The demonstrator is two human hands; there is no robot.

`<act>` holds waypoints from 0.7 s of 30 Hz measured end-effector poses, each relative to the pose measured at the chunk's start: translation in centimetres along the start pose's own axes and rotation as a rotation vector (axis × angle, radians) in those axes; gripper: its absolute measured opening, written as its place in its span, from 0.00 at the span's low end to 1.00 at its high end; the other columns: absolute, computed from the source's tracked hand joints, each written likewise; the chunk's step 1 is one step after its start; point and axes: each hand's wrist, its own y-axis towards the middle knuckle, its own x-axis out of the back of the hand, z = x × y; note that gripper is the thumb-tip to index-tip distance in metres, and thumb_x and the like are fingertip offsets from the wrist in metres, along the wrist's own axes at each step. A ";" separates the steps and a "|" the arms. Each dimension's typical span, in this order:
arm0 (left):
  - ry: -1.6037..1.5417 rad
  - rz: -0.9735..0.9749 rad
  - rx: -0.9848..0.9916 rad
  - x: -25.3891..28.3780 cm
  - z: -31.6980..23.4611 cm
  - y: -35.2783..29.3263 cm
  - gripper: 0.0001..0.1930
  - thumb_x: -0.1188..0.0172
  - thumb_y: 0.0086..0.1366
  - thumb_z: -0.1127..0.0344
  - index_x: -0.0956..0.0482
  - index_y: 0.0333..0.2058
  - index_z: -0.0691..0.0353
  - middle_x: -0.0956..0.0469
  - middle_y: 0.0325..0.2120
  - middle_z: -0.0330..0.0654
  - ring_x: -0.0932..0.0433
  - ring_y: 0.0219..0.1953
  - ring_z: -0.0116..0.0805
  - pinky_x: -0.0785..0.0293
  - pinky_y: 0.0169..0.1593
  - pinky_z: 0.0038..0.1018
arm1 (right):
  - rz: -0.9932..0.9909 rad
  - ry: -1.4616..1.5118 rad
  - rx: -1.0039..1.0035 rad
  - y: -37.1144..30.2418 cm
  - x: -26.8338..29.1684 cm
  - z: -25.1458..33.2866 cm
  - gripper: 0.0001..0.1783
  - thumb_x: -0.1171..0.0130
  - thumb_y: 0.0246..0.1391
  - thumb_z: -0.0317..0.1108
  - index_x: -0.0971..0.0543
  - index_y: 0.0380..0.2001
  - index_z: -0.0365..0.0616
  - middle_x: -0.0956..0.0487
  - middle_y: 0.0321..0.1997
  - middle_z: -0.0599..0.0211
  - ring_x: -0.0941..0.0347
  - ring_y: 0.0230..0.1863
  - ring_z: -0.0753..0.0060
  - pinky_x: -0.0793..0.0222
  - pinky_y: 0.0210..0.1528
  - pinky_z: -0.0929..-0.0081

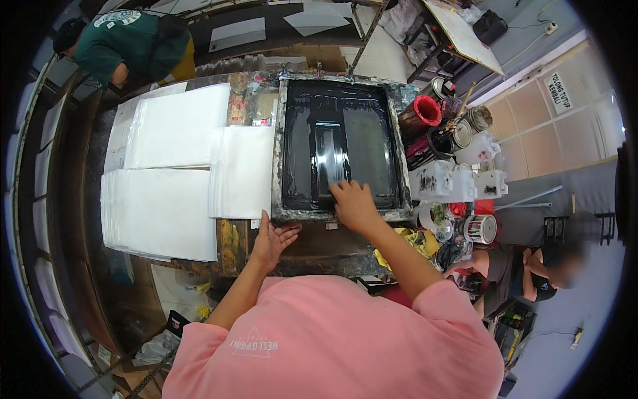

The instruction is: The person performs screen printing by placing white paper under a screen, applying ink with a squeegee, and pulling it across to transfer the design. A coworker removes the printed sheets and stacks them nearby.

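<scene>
A screen printing frame with pale, ink-stained edges lies in front of me on the bench. Glossy black ink coats its mesh, smeared thickest down the middle and along the near side. My right hand reaches over the near edge of the frame, fingers curled down at the ink; what they grip, if anything, is hidden. By the near left corner, my left hand is open, palm turned up and fingers apart. A narrower stack of white sheets lies just left of the frame.
Larger white sheet stacks cover the bench's left. Ink-stained cans, white plastic containers and a yellow cloth crowd the right side. One person bends over at far left; another sits at right.
</scene>
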 end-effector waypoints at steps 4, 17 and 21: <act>-0.053 0.087 -0.165 -2.6 -3.1 -3.1 0.51 0.65 0.76 0.21 0.39 0.69 0.70 0.23 0.60 0.60 0.22 0.65 0.53 0.29 0.71 0.46 | -0.222 0.035 -0.060 -3.3 7.0 3.6 0.32 0.36 0.62 0.61 0.20 0.53 0.44 0.22 0.51 0.57 0.26 0.56 0.50 0.33 0.54 0.46; 1.919 -0.645 -0.558 5.2 -2.0 1.7 0.54 0.53 0.70 0.20 0.49 0.81 0.53 0.62 0.80 0.70 0.71 0.82 0.70 0.81 0.74 0.76 | -0.782 -0.034 0.006 6.5 21.3 0.9 0.35 0.40 0.63 0.68 0.13 0.29 0.41 0.17 0.33 0.58 0.20 0.41 0.54 0.39 0.52 0.52; 2.011 -0.679 -0.354 7.6 0.4 1.8 0.59 0.64 0.67 0.14 0.52 0.82 0.54 0.65 0.81 0.64 0.72 0.83 0.63 0.85 0.74 0.75 | -0.788 -0.031 -0.011 7.4 23.7 0.6 0.34 0.38 0.62 0.67 0.11 0.32 0.41 0.17 0.31 0.58 0.20 0.39 0.53 0.37 0.49 0.52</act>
